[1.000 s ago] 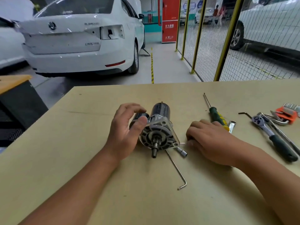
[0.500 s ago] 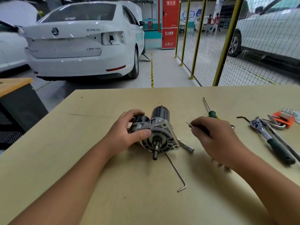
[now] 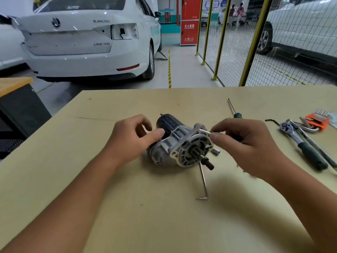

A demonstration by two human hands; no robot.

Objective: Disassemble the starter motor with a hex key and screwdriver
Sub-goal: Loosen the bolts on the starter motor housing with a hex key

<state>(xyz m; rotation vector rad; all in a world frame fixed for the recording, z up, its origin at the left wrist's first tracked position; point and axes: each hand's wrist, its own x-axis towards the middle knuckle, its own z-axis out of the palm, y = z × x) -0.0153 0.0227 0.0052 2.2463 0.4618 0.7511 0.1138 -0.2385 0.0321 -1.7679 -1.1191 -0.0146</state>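
Left hand (image 3: 133,141) grips starter motor (image 3: 180,143) body, thumb on housing. Right hand (image 3: 244,143) pinches small hex key (image 3: 205,132) at flange top. Long hex key (image 3: 202,181) below, between hands.

Beyond the tan counter (image 3: 127,207): grey concrete floor (image 3: 182,70). A white car (image 3: 82,42) is parked behind it to the left; a yellow-posted mesh fence (image 3: 255,42) stands behind it to the right.
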